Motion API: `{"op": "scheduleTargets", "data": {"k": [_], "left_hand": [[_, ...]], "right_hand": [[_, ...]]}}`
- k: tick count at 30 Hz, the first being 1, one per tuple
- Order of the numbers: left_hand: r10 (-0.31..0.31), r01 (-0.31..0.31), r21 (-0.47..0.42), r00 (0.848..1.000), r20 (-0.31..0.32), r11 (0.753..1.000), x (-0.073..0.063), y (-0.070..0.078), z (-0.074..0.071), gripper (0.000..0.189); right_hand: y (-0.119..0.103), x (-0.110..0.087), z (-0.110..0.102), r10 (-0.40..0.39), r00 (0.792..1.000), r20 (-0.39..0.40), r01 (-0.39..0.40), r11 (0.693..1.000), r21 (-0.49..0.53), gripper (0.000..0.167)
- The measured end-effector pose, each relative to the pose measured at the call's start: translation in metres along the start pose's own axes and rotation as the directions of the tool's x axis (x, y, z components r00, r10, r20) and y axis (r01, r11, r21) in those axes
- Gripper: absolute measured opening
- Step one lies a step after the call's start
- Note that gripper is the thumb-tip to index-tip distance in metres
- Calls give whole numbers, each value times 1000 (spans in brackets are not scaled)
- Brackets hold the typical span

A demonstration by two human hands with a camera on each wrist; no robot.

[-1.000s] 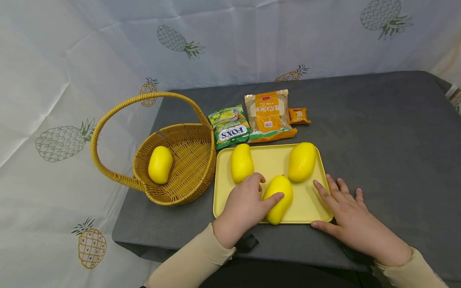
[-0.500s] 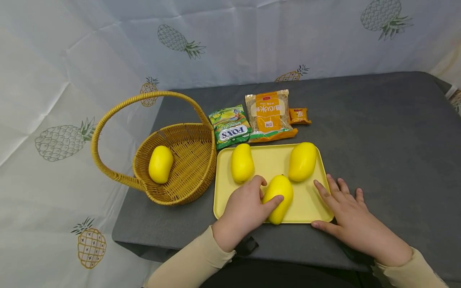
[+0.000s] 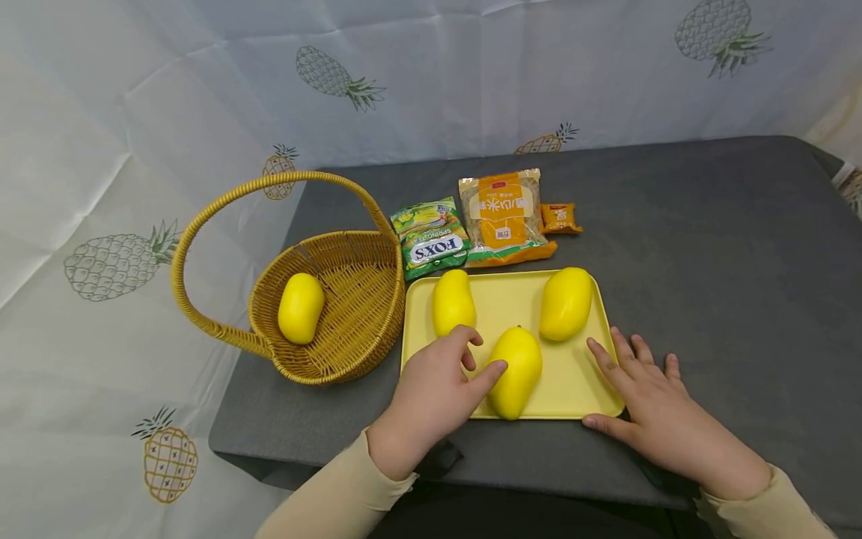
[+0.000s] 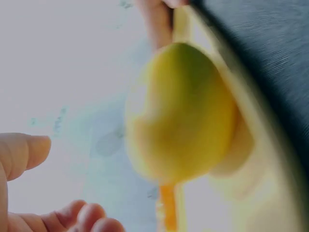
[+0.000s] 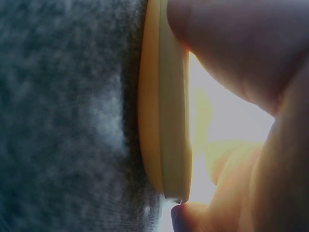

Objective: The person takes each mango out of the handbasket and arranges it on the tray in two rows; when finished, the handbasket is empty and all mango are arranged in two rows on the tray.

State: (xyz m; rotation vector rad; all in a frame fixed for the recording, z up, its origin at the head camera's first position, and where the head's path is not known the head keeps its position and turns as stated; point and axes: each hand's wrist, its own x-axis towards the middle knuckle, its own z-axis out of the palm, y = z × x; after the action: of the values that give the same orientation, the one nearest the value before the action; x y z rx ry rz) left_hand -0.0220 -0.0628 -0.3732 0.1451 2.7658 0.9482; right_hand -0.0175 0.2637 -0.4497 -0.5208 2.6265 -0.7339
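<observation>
My left hand hovers over the front left of a yellow tray, fingers loosely bent and thumb extended. Just right of it lies a yellow mango, which the thumb partly overlaps in the head view. In the left wrist view a gap shows between the thumb and that mango. Two more mangoes lie on the tray, a back-left mango and a back-right mango. My right hand spreads its fingers at the tray's right front corner, with the thumb by the front rim.
A wicker basket with a tall handle stands left of the tray, one mango inside. Behind the tray lie a green FOX'S bag, an orange and clear food packet and a small orange packet.
My left hand has let go of the front mango and drawn back to the left. That mango has shifted slightly left. My right hand has stayed in place.
</observation>
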Motion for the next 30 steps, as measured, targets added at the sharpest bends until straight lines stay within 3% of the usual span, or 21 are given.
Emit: {"op": "scheduleTargets", "data": {"k": [4, 8, 12, 18, 20, 26, 30], "left_hand": [[44, -51, -49, 991, -128, 998, -9, -4, -22, 38], [51, -76, -76, 956, -290, 994, -14, -8, -50, 40], [18, -49, -64, 910, -414, 997, -13, -15, -83, 41], [-27, 7, -36, 813, -582, 999, -1, -36, -131, 38], [-64, 38, -56, 792, -608, 998, 4, -46, -143, 41], [-202, 158, -126, 774, -600, 979, 19, -72, -167, 52], [-253, 222, -124, 780, -572, 967, 28, -86, -175, 56]], "right_hand": [[0, -1, 0, 0, 1000, 1, 0, 1000, -1, 117], [-1, -2, -1, 2, 1000, 3, -2, 1000, 5, 117], [-1, -2, -2, 3, 1000, 4, -3, 1000, 11, 117], [-1, -3, -2, 0, 1000, 1, 0, 1000, 11, 117], [-1, -3, -2, 0, 1000, 3, 0, 1000, 13, 117], [-1, -4, -3, -4, 1000, 8, 4, 1000, 17, 117], [-1, -3, -3, -7, 1000, 6, 7, 1000, 12, 117]]}}
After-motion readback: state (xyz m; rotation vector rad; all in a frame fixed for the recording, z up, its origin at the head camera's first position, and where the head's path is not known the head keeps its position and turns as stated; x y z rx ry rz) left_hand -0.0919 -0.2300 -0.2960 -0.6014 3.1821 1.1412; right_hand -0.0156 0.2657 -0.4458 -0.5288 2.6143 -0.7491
